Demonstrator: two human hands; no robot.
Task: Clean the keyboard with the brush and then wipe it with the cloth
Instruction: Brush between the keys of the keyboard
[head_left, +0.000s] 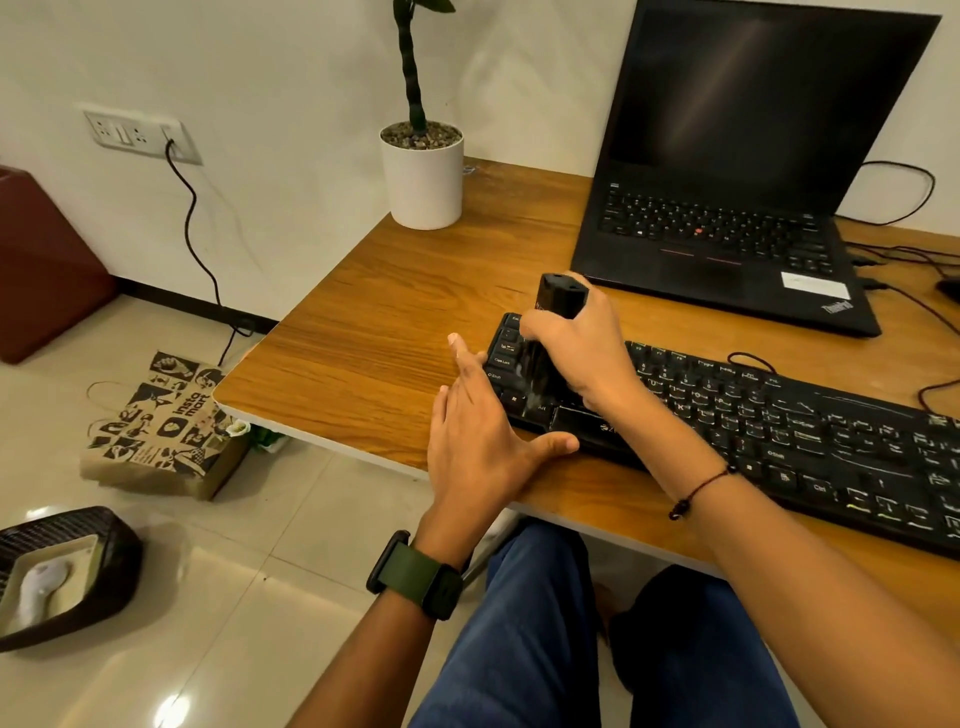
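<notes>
I am in the brushing step, I think near its beginning. My right hand (576, 348) grasps the black brush (558, 304) around its body and holds it upright, with the bristle end down on the left end of the keyboard (779, 415), near the Caps Lock and Shift keys. My left hand (483, 441) is released, the fingers straight; it lies flat on the desk (363, 338) against the left edge of the keyboard, with the thumb along the front edge, as if to keep it in place. The rest of the keys to the right look not yet reached, so I judge most of the brushing is left, and all of the wiping. I cannot see the cloth on the desk.

By count: 1 brush, 1 separate keyboard, 1 laptop (737, 171) behind it, 1 potted plant (423, 176), 1 paper bag (166, 426) on the floor, 2 hands.
</notes>
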